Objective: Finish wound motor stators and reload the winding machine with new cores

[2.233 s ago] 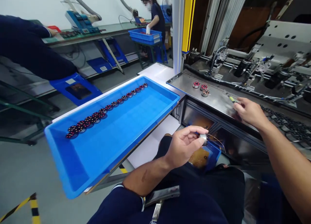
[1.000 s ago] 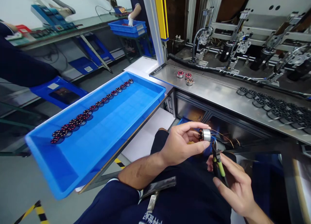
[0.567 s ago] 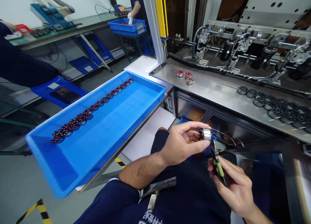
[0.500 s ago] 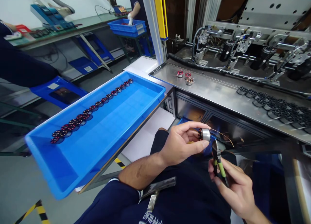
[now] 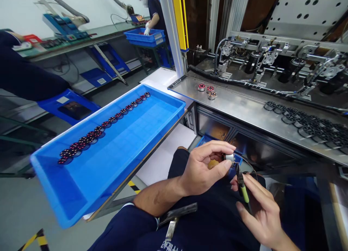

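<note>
My left hand (image 5: 202, 168) pinches a small silver motor stator (image 5: 230, 157) over my lap, with thin copper wire curling off its right side. Just below it my right hand (image 5: 258, 207) grips small cutters with green handles (image 5: 241, 185), their jaws up against the stator. A blue tray (image 5: 152, 135) to the left carries a diagonal row of several wound stators (image 5: 104, 124). Three more stators (image 5: 207, 90) stand on the steel bench (image 5: 244, 106).
Several black ring parts (image 5: 304, 120) line the right of the bench, with machine fixtures (image 5: 272, 58) behind. A person (image 5: 152, 11) works at a blue bin (image 5: 144, 36) at the back. Another person's dark sleeve (image 5: 24, 69) is at the left.
My right hand left the bench, picked up the green-handled cutters and brought them under the stator. Both hands have since dropped slightly lower.
</note>
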The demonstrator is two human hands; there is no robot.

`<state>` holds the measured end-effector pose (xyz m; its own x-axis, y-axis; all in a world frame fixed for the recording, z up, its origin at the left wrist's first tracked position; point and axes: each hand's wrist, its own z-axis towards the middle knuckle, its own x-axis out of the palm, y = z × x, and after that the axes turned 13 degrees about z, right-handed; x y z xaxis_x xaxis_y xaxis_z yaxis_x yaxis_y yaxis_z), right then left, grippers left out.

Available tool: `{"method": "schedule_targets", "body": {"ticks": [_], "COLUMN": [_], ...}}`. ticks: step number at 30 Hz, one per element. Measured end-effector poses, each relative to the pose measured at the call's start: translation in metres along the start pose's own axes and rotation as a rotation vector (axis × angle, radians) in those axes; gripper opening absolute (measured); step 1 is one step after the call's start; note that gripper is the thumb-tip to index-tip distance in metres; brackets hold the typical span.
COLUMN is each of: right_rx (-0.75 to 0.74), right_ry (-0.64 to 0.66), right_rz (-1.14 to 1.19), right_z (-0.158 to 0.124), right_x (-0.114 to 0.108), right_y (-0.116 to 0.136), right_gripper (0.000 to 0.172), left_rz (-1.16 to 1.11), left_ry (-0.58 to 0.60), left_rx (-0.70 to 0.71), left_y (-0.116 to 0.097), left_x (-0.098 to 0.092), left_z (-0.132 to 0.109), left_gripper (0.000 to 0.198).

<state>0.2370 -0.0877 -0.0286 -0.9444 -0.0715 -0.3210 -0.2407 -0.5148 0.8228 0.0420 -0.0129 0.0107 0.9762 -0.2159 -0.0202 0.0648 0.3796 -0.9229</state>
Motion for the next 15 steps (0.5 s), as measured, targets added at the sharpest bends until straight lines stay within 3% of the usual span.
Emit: {"method": "schedule_targets", "body": {"ticks": [8, 15], "right_rx": [-0.03, 0.038], "right_ry": [0.013, 0.004], "right_rz": [0.007, 0.032], "right_z": [-0.0023, -0.0045], "right_x": [-0.0019, -0.0023], "right_y": [-0.005, -0.0061], "right_gripper": [0.066, 0.062], "left_rz": [0.041, 0.026], "left_ry": [0.011, 0.036], "left_rx": [0.057, 0.051], "left_y": [-0.0034, 0.0006], "left_x": [0.001, -0.0004], "left_z": [0.0031, -0.0002], "left_gripper": [0.017, 0.022]}}
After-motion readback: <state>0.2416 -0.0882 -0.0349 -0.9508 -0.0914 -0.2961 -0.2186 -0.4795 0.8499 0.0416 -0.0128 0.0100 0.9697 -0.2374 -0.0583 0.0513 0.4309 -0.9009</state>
